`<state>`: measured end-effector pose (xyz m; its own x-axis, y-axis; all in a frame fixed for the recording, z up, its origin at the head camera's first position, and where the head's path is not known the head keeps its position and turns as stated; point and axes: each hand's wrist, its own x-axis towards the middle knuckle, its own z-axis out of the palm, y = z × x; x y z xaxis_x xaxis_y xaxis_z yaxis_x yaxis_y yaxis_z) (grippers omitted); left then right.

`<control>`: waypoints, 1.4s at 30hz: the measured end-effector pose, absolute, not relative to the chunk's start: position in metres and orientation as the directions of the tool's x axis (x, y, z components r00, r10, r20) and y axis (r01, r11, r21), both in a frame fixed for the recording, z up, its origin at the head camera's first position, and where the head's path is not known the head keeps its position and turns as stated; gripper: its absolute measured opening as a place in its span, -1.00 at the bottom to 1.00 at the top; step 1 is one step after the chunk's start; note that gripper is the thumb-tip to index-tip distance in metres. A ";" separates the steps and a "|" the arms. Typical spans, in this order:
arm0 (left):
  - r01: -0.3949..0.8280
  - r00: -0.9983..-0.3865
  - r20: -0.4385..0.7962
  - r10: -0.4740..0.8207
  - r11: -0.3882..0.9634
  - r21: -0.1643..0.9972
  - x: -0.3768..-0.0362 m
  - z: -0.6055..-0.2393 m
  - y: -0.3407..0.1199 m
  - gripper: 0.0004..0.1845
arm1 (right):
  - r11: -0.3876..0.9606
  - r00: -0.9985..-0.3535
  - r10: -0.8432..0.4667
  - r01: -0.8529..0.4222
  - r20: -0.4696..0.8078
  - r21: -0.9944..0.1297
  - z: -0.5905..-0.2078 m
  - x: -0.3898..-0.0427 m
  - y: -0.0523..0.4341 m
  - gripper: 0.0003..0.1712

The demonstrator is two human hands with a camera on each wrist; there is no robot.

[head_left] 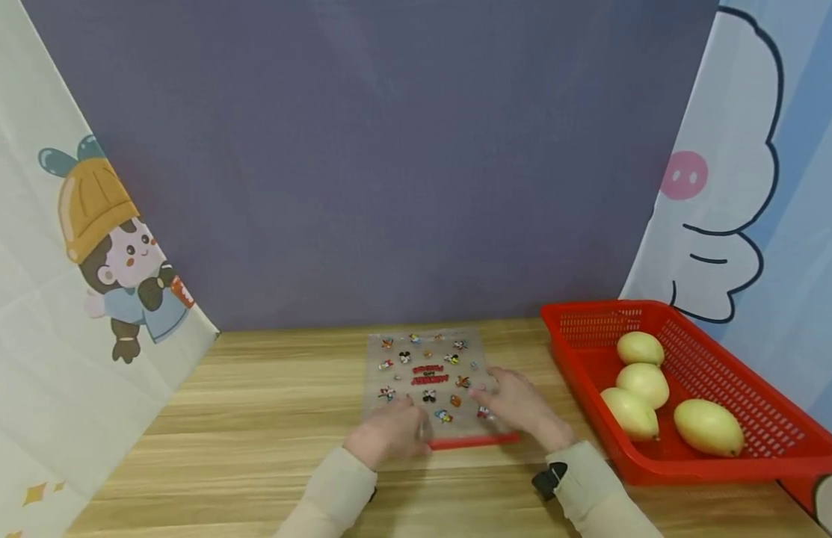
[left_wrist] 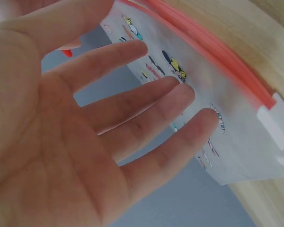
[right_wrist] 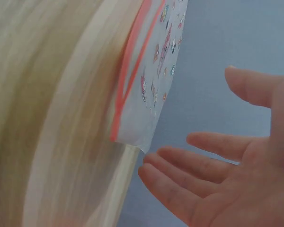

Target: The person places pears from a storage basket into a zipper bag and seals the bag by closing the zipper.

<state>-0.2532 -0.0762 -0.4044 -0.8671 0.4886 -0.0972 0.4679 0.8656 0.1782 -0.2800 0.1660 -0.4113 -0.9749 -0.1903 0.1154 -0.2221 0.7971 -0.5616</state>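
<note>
A clear plastic zip bag printed with small cartoon figures and red lettering lies flat on the wooden table. Its red zip edge faces the person. My left hand is over the bag's near left corner, and the left wrist view shows its fingers loosely extended with the palm bare. A white slider sits at one end of the zip. Over the bag's right side is my right hand, fingers spread and relaxed. In the right wrist view, the red zip strips part slightly from each other.
On the right stands a red plastic basket with perforated walls. Several pale yellow oval fruits, like mangoes, lie inside it. A dark grey cloth hangs behind the wooden table, with cartoon-printed cloths at both sides.
</note>
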 end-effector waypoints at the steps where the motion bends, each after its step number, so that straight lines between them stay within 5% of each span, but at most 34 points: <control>1: 0.466 -0.868 -0.098 0.486 0.867 0.178 -0.254 -0.405 -0.076 -0.84 | 0.796 -0.974 -0.193 -0.224 0.114 -0.563 -0.412 -0.280 0.166 -0.12; 16: 0.462 -0.868 -0.047 0.494 0.841 0.282 -0.256 -0.407 -0.074 -0.88 | 0.767 -0.975 -0.195 -0.219 0.106 -0.603 -0.413 -0.286 0.169 -0.16; 30: 0.476 -0.879 0.072 0.471 0.863 0.170 -0.258 -0.402 -0.074 -0.94 | 0.684 -0.976 -0.214 -0.187 0.052 -0.705 -0.404 -0.289 0.179 -0.24; 38: 0.444 -0.890 0.143 0.434 0.895 0.046 -0.257 -0.397 -0.071 -0.75 | 0.559 -0.985 -0.162 -0.139 0.056 -0.818 -0.397 -0.288 0.183 -0.37; 42: 0.423 -0.892 0.180 0.414 0.906 0.015 -0.255 -0.394 -0.072 -0.97 | 0.492 -0.989 -0.142 -0.097 0.031 -0.865 -0.394 -0.286 0.184 -0.49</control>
